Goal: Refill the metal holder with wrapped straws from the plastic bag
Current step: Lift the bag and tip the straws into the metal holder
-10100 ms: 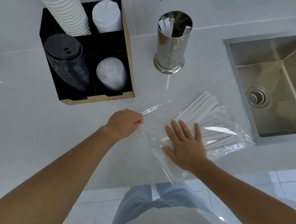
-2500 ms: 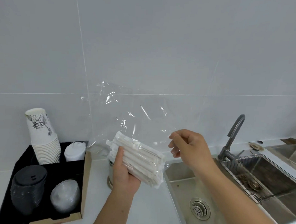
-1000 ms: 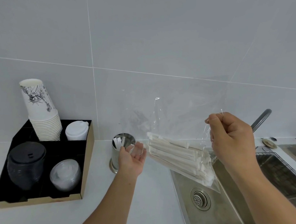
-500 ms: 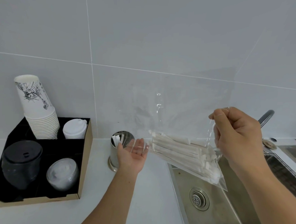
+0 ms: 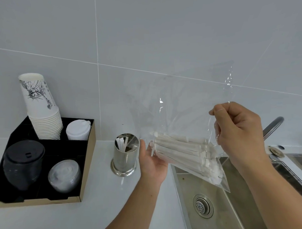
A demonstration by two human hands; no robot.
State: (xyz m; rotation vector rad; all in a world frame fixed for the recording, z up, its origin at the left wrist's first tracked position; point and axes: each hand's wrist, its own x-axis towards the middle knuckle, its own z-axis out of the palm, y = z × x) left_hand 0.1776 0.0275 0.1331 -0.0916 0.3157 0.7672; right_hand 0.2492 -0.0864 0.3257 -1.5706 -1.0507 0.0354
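The holder [image 5: 125,153] is standing on the counter [image 5: 96,189] with a few straws inside, just left of the left hand [image 5: 152,163]. That hand is lying open, palm up, now touching the straws [image 5: 183,153] at the mouth of the bag [image 5: 189,132]. The right hand [image 5: 238,132] is pinching the bag's edge, holding it tilted above the sink [image 5: 229,211].

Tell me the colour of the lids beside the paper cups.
White lids, seen best in the head view.
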